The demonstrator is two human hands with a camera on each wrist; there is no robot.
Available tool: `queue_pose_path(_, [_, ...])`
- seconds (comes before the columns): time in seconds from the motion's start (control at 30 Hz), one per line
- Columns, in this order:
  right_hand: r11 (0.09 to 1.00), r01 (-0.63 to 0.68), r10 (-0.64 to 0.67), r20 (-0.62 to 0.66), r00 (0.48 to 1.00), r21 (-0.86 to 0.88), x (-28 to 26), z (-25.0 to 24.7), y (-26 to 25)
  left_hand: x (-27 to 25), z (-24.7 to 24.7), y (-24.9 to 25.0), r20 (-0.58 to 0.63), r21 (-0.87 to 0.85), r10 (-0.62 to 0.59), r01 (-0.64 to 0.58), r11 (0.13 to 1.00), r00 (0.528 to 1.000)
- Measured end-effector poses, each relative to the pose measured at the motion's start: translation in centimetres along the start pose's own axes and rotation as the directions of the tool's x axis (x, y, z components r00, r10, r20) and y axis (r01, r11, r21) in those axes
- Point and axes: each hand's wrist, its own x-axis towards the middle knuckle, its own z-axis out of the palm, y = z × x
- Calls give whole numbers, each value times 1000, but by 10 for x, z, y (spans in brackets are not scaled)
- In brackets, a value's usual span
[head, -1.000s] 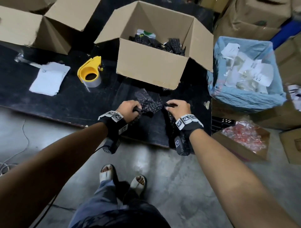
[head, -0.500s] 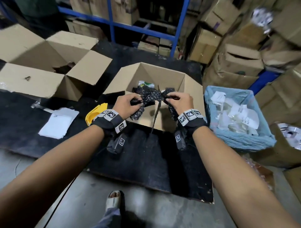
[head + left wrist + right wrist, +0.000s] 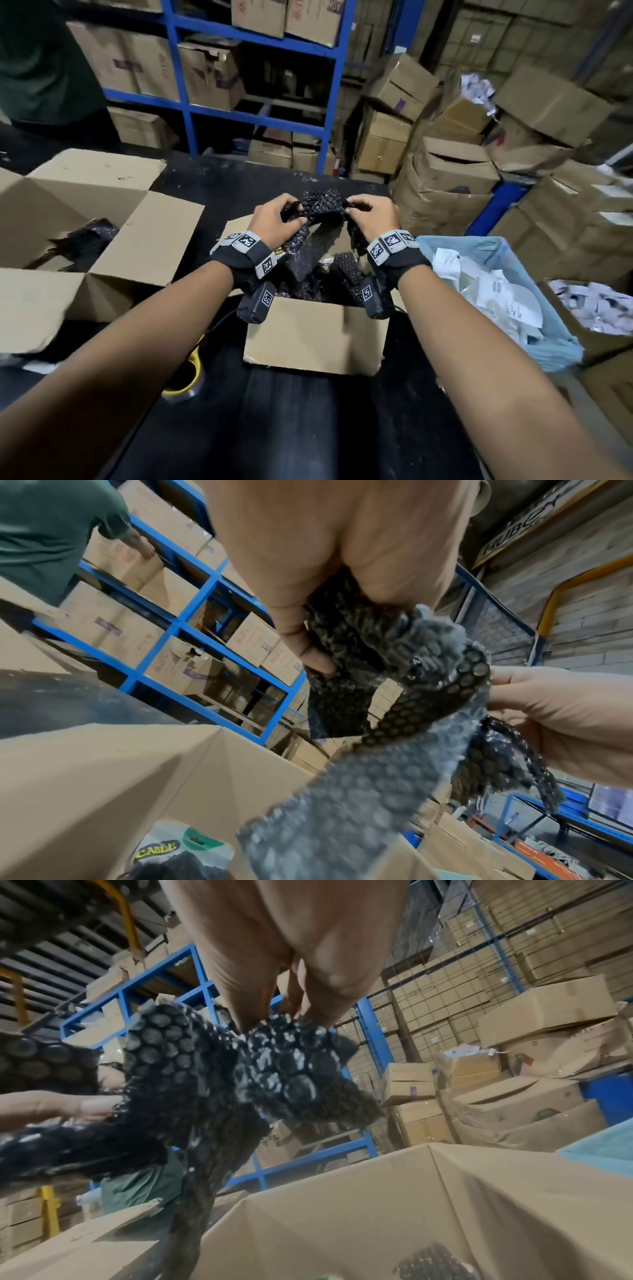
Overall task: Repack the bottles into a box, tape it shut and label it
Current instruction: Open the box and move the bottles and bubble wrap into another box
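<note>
A crumpled sheet of black bubble wrap [image 3: 322, 209] [image 3: 421, 685] [image 3: 212, 1085] hangs stretched between both hands above the open cardboard box [image 3: 315, 335] [image 3: 411, 1204] [image 3: 103, 777]. My left hand [image 3: 274, 216] [image 3: 322, 588] grips its left end with curled fingers. My right hand [image 3: 370, 214] [image 3: 291, 969] pinches its right end. Inside the box lie more black bubble-wrapped bundles [image 3: 329, 277] and a white packet printed "CABLE" [image 3: 171, 845]. No bare bottle shows.
A second open box [image 3: 78, 240] stands at the left on the black table [image 3: 291, 428]. A yellow tape dispenser [image 3: 188, 373] lies under my left forearm. A blue-lined bin of paper slips [image 3: 496, 294] is at the right. Blue shelving [image 3: 253, 48], stacked cartons and a person in green [image 3: 51, 534] are behind.
Both hands lifted the bubble wrap from the table's near edge up and forward, over the open box. The head view tilted up toward the shelves.
</note>
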Motion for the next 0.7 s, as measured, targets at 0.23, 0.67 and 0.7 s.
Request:
queue_pose_path(0.23, [985, -160, 163, 57, 985, -58, 19, 38, 27, 40, 31, -18, 141, 85, -28, 16, 996, 990])
queue_pose_path(0.67, [923, -378, 382, 282, 880, -70, 18, 57, 76, 37, 82, -49, 504, 401, -184, -40, 915, 844])
queue_pose_path(0.7, [927, -369, 373, 280, 884, -72, 19, 56, 78, 36, 81, -49, 491, 397, -189, -26, 917, 850])
